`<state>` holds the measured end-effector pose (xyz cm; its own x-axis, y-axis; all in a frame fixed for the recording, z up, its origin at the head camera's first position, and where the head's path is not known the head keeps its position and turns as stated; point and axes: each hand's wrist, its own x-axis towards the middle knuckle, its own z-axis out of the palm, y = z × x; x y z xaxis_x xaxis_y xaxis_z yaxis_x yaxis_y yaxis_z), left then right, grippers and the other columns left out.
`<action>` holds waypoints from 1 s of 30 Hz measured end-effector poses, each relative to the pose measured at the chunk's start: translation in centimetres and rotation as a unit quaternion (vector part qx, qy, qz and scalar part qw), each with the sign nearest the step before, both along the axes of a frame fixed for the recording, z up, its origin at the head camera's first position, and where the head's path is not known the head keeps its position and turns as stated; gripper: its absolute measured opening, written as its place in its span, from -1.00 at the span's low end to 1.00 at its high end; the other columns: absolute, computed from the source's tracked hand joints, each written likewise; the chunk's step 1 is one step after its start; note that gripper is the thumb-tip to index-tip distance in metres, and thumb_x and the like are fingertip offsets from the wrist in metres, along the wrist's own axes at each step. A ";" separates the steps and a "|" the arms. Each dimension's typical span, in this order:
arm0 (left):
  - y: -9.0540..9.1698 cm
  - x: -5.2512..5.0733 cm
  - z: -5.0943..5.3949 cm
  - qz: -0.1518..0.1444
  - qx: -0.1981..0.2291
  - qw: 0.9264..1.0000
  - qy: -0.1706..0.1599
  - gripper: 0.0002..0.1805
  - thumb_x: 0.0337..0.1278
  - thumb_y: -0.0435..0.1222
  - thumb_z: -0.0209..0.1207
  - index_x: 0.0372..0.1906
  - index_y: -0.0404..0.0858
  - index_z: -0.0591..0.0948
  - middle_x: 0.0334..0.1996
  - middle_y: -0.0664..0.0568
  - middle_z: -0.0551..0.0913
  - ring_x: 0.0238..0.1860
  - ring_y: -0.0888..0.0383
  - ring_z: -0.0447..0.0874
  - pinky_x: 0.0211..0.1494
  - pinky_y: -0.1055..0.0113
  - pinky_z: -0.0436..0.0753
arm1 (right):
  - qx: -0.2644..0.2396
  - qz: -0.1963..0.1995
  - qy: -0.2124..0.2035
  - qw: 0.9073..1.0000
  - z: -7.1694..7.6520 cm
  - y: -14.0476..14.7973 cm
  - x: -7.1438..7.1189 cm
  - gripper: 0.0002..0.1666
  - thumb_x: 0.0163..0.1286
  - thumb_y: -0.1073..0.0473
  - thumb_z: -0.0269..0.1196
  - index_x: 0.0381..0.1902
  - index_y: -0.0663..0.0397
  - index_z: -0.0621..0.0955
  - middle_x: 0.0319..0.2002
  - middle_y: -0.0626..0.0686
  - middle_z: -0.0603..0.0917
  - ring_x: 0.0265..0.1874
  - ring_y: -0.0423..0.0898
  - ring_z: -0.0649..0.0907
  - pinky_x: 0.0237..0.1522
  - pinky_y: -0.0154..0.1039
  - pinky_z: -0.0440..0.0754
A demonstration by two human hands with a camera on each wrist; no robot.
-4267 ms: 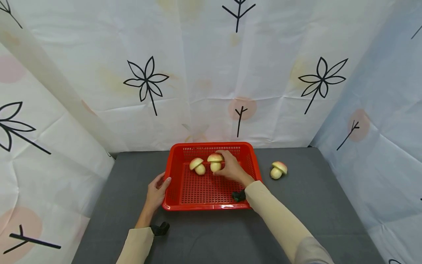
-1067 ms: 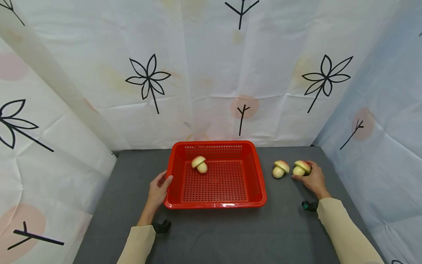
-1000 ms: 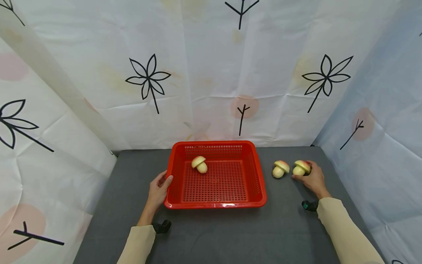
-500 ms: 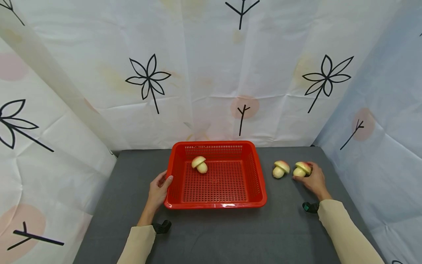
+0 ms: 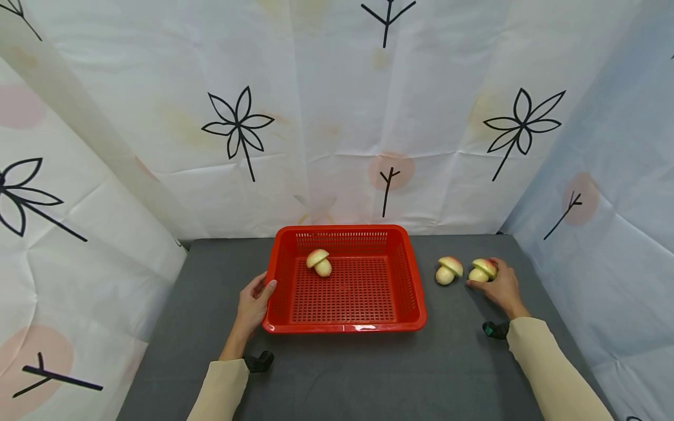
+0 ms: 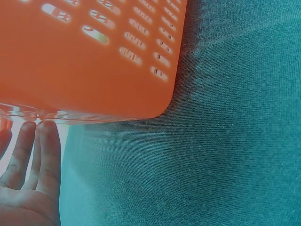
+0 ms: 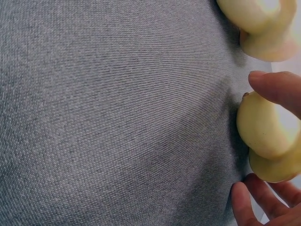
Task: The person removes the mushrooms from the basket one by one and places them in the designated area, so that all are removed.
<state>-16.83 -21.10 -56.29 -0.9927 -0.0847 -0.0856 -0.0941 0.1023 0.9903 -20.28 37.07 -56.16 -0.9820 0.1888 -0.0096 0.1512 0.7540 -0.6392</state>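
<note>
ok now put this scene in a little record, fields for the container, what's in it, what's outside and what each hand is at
container: red basket on the grey table
inside: one mushroom, the back-left mushroom
outside: two, the middle mushroom and rightmost mushroom, side by side and apart, right of the basket
left: left hand holds the basket's left rim
right: right hand curls around the rightmost mushroom; grip firmness unclear
backdrop: white cloth with black plant drawings
</note>
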 end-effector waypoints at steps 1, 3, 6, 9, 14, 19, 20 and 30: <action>0.0 0.0 0.0 0.000 -0.001 1.000 -0.001 -0.42 0.47 -0.17 0.18 0.45 -0.31 0.40 0.25 -0.29 0.52 0.18 -0.23 0.58 0.09 0.17 0.70 | -0.001 0.001 -0.001 1.000 0.1 0.0 0.0 0.11 0.21 0.08 0.48 0.45 0.54 0.13 0.21 0.58 0.28 0.15 0.49 0.33 0.17 0.38 0.30; 0.0 0.0 0.0 0.000 -0.002 1.000 -0.005 -0.42 0.47 -0.18 0.18 0.45 -0.31 0.39 0.25 -0.28 0.52 0.18 -0.21 0.58 0.07 0.22 0.70 | -0.001 0.003 -0.003 1.000 0.2 0.0 0.0 0.12 0.21 0.08 0.48 0.45 0.54 0.13 0.20 0.58 0.28 0.13 0.48 0.33 0.16 0.38 0.31; 0.1 0.0 0.2 -0.001 0.001 1.000 -0.011 -0.43 0.48 -0.20 0.17 0.46 -0.31 0.38 0.26 -0.28 0.52 0.18 -0.18 0.58 0.04 0.30 0.70 | 0.003 0.004 -0.005 1.000 0.5 0.0 0.0 0.13 0.22 0.05 0.48 0.45 0.54 0.12 0.18 0.58 0.28 0.09 0.47 0.35 0.12 0.38 0.32; 0.3 0.4 1.2 -0.005 -0.002 1.000 -0.011 -0.43 0.49 -0.24 0.15 0.46 -0.36 0.36 0.25 -0.32 0.51 0.15 -0.15 0.60 0.02 0.32 0.70 | 0.008 0.005 -0.006 1.000 0.9 0.0 0.0 0.13 0.22 0.04 0.48 0.45 0.54 0.12 0.17 0.59 0.27 0.06 0.46 0.36 0.09 0.38 0.34; 0.8 1.2 3.2 -0.011 -0.014 1.000 -0.007 -0.42 0.49 -0.25 0.14 0.45 -0.43 0.35 0.23 -0.36 0.51 0.11 -0.12 0.63 0.04 0.29 0.71 | 0.018 0.009 0.007 1.000 1.8 -0.3 -0.1 0.11 0.22 0.05 0.49 0.45 0.52 0.14 0.17 0.59 0.28 0.06 0.46 0.35 0.06 0.38 0.37; 0.9 1.4 3.5 -0.010 -0.016 1.000 -0.005 -0.41 0.50 -0.24 0.14 0.45 -0.44 0.34 0.25 -0.37 0.50 0.13 -0.11 0.63 0.05 0.26 0.70 | 0.026 0.027 0.018 0.999 2.9 -0.7 -0.1 0.09 0.25 0.04 0.48 0.46 0.51 0.15 0.27 0.61 0.22 0.23 0.56 0.23 0.13 0.44 0.28; 0.9 1.4 3.4 -0.011 -0.016 1.000 -0.004 -0.41 0.50 -0.24 0.14 0.45 -0.44 0.34 0.25 -0.37 0.50 0.13 -0.10 0.63 0.05 0.26 0.70 | 0.028 0.031 0.020 0.999 3.2 -0.8 -0.1 0.09 0.26 0.03 0.48 0.46 0.50 0.15 0.29 0.61 0.21 0.25 0.57 0.20 0.14 0.45 0.26; 0.6 0.9 2.7 -0.010 -0.008 1.000 -0.016 -0.43 0.49 -0.25 0.15 0.46 -0.39 0.35 0.25 -0.34 0.52 0.09 -0.04 0.66 0.02 0.28 0.71 | 0.034 0.064 0.040 0.997 5.9 -2.8 -0.3 0.03 0.33 -0.10 0.42 0.46 0.43 0.24 0.31 0.53 0.28 0.30 0.52 0.22 0.17 0.45 0.26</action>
